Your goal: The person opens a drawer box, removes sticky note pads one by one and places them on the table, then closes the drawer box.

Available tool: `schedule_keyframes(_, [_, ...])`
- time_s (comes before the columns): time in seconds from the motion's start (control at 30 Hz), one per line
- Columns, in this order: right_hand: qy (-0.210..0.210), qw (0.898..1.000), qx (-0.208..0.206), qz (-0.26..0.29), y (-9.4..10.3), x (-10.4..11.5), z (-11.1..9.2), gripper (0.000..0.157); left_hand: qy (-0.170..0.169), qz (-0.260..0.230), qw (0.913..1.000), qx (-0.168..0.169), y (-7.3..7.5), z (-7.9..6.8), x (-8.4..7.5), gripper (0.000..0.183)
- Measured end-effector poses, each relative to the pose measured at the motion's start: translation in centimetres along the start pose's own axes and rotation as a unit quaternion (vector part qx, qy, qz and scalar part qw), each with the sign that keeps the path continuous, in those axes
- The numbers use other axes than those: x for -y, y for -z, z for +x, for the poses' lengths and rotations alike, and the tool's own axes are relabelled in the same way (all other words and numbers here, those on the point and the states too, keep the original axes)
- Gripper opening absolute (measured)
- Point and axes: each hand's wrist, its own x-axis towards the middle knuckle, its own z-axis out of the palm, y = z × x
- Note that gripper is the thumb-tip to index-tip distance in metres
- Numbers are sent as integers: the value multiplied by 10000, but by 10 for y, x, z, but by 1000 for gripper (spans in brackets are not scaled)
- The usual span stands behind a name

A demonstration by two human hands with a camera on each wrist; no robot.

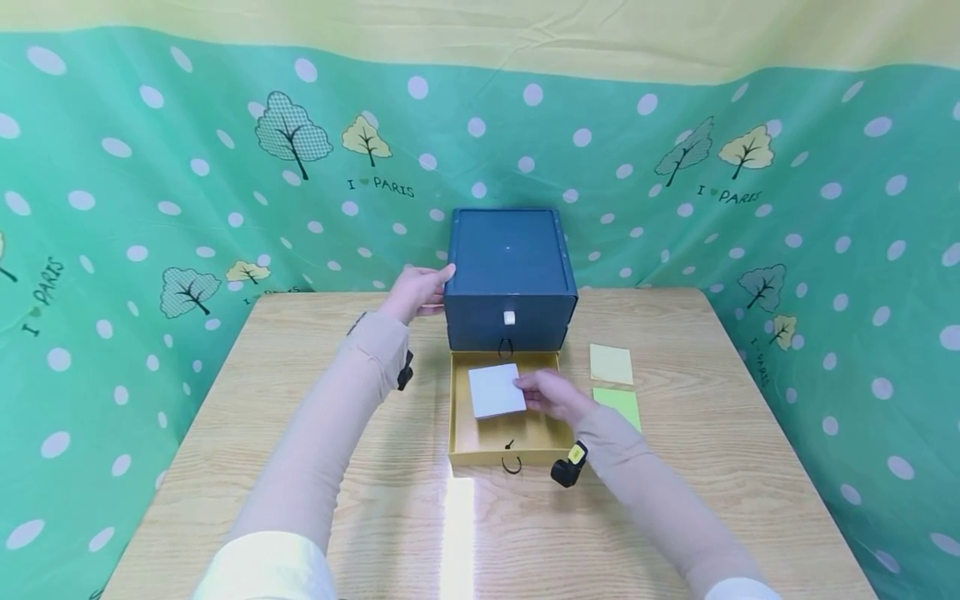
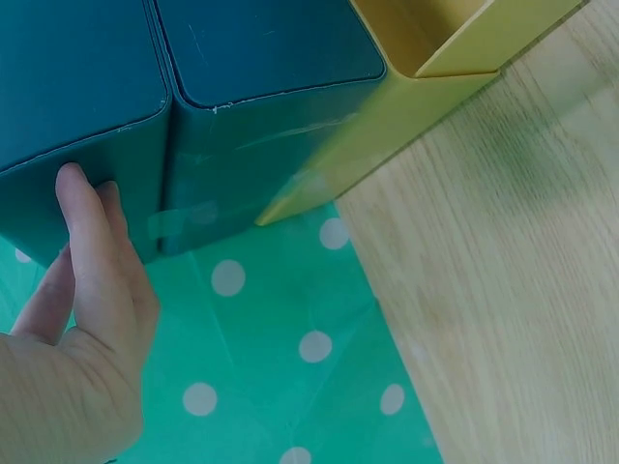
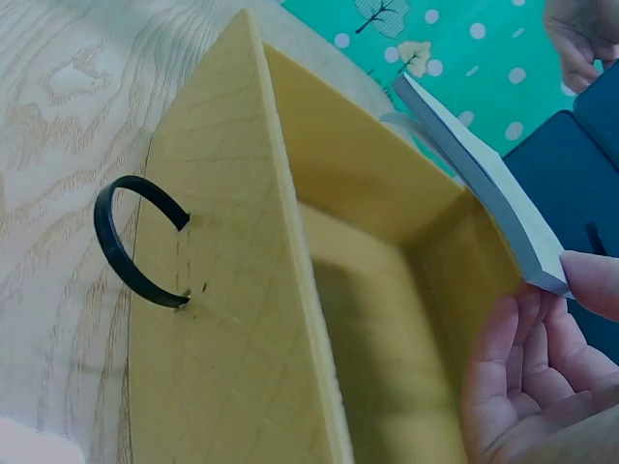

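A dark blue drawer box stands at the back of the table, its yellow lower drawer pulled out. My left hand rests against the box's left side; in the left wrist view its fingertips touch the blue wall. With thumb and fingers, my right hand pinches a white sticky note pad by its right edge, over the drawer. The right wrist view shows the pad tilted, near the drawer's rim. Below it the visible drawer floor is bare.
Right of the drawer, a pale yellow note pad and a green one lie on the wooden table. A black loop handle sticks out of the drawer front. A green dotted curtain hangs close behind the box.
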Motion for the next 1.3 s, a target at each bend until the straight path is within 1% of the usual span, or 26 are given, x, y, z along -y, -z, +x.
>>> schedule_keyframes(0.13, [71,9999,121,-6,4,-1,-6,16,2,-8,10000,4,0,0,1,64])
schedule_keyframes(0.3, [43,9994,232,258,11,-2,-13,15,-2,-11,10000,29,0,-1,1,64])
schedule_keyframes(0.5, [18,9980,285,557,24,-1,-23,26,-12,-3,10000,42,-1,-2,1,65])
schedule_keyframes(0.67, [71,9959,432,795,35,0,-31,26,-9,-17,10000,15,0,-1,1,65])
schedule_keyframes(0.77, [103,9954,535,784,40,-1,-34,23,8,-14,10000,12,1,0,1,64])
schedule_keyframes(0.83, [106,9952,596,771,43,-2,-34,23,30,-12,10000,3,1,1,1,64])
schedule_keyframes(1.03, [76,9924,834,903,51,-5,-36,33,65,-43,10000,-8,1,1,1,64])
schedule_keyframes(1.3, [59,9914,954,891,63,-8,-41,31,65,-85,9999,-24,0,1,1,64])
